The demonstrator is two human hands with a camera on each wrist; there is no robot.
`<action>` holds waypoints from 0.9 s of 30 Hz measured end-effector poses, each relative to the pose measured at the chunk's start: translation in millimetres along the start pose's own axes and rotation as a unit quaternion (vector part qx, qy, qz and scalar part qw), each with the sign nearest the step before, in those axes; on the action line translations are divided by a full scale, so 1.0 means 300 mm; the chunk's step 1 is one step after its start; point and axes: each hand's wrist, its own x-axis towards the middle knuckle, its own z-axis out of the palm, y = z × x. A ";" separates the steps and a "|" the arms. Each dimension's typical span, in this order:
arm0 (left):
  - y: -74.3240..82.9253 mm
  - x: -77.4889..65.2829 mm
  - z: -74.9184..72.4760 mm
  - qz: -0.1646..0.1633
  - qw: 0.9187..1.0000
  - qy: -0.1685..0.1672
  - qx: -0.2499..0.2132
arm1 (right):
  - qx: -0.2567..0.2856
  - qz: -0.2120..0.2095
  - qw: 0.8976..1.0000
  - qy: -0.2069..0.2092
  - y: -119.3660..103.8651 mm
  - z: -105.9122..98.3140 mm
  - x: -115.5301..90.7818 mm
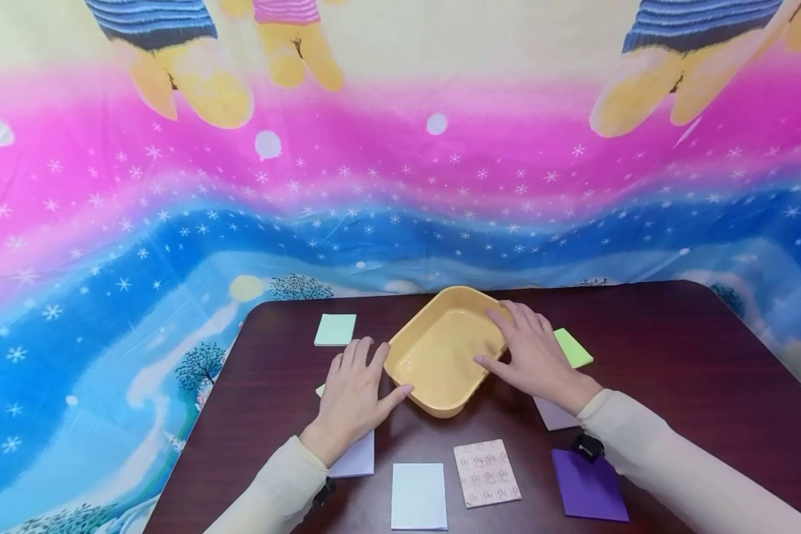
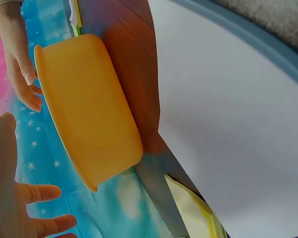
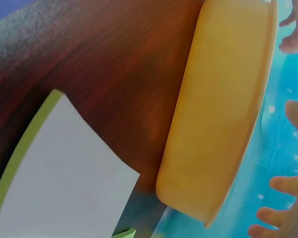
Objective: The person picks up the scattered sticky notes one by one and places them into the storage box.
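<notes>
A yellow plastic basin sits at an angle near the back of the dark table, its inside bare. By its left corner is my left hand, fingers spread and thumb stretched toward the rim. My right hand hovers at the right rim, with thumb and fingers reaching over the edge. Both wrist views show the side of the basin and loosely spread fingers that do not wrap around it. Whether any fingertip touches the rim, I cannot tell.
Several note pads lie around: mint, lime, lavender, pale blue, pink patterned and purple. A lilac pad is partly under my right wrist. A patterned cloth hangs behind the table.
</notes>
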 end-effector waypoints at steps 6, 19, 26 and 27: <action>0.001 -0.006 0.005 -0.008 1.000 0.002 0.002 | -0.002 0.022 1.000 0.001 0.027 -0.006 0.013; 0.003 -0.011 0.014 -0.002 1.000 0.004 0.013 | 0.003 0.061 0.998 -0.015 0.083 -0.012 0.053; 0.011 -0.012 0.013 -0.015 1.000 -0.008 -0.008 | -0.001 0.092 0.995 -0.038 0.104 -0.012 0.079; 0.012 -0.013 0.014 -0.016 1.000 -0.006 -0.009 | -0.003 0.097 0.994 -0.042 0.106 -0.013 0.083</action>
